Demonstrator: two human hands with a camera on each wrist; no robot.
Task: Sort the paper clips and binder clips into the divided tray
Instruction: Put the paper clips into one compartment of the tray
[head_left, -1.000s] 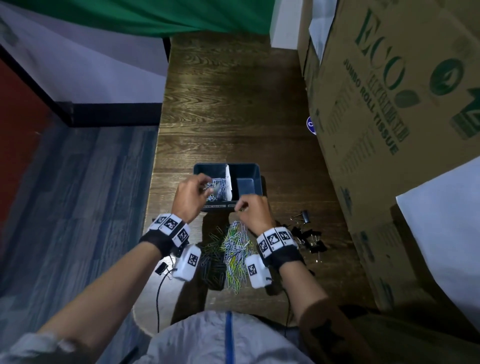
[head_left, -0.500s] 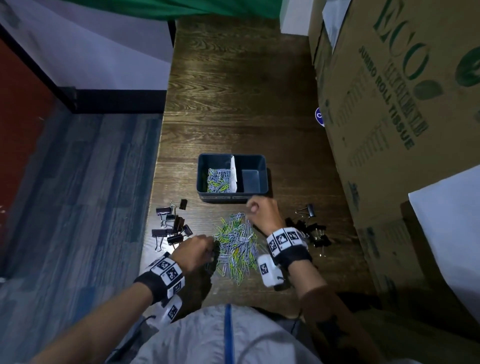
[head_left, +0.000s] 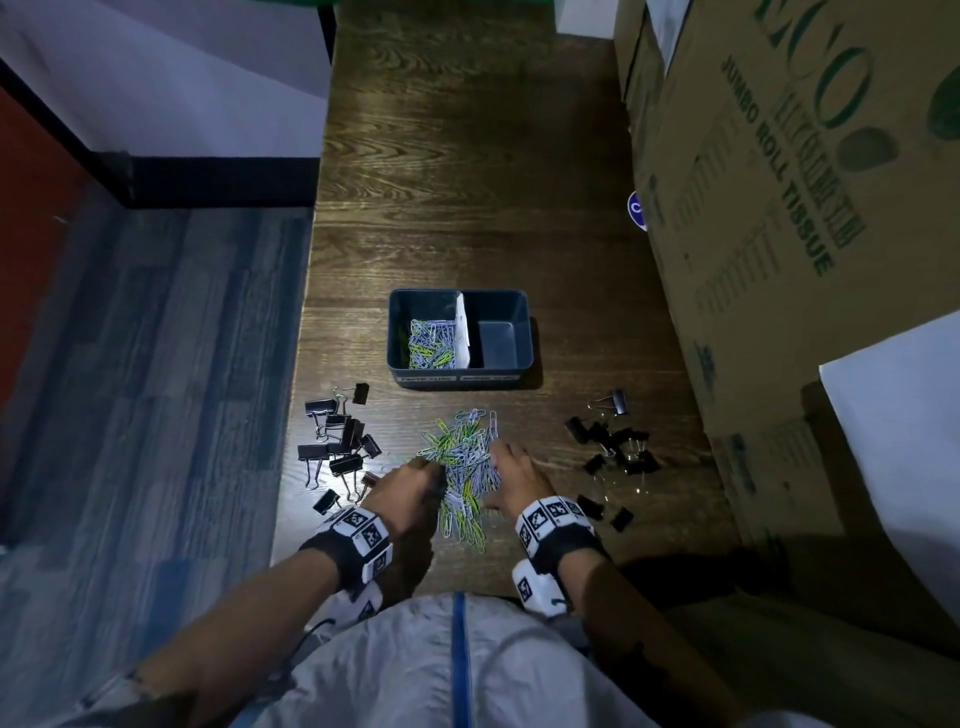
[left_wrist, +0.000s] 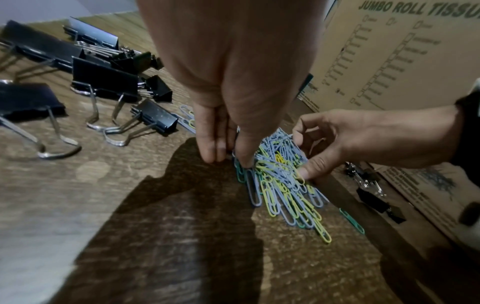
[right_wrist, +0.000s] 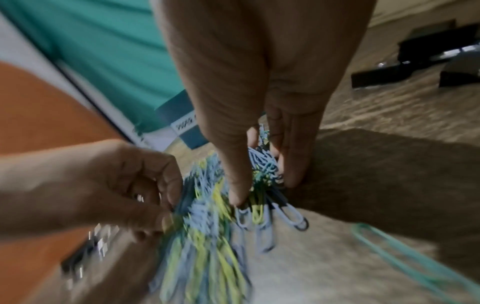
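A dark divided tray (head_left: 394, 332) stands on the wooden table. Its left compartment holds paper clips (head_left: 428, 345); its right compartment (head_left: 496, 338) shows only bare floor. Nearer me lies a pile of blue, yellow and green paper clips (head_left: 462, 457). My left hand (head_left: 434, 475) pinches clips at the pile's left edge, thumb against fingers (left_wrist: 228, 161). My right hand (head_left: 496, 457) curls thumb and fingers round clips on the pile's right side (right_wrist: 265, 191). Black binder clips lie in one group to the left (head_left: 337, 441) and another to the right (head_left: 613, 441).
Large cardboard boxes (head_left: 779, 208) wall off the table's right side. The table's left edge (head_left: 296, 415) drops to a grey floor close beside the left binder clips. A single green paper clip (left_wrist: 351, 221) lies apart from the pile, near me.
My left hand has come back from the tray's left compartment to the pile. My right hand has dropped from the tray's front edge onto the pile's right side.
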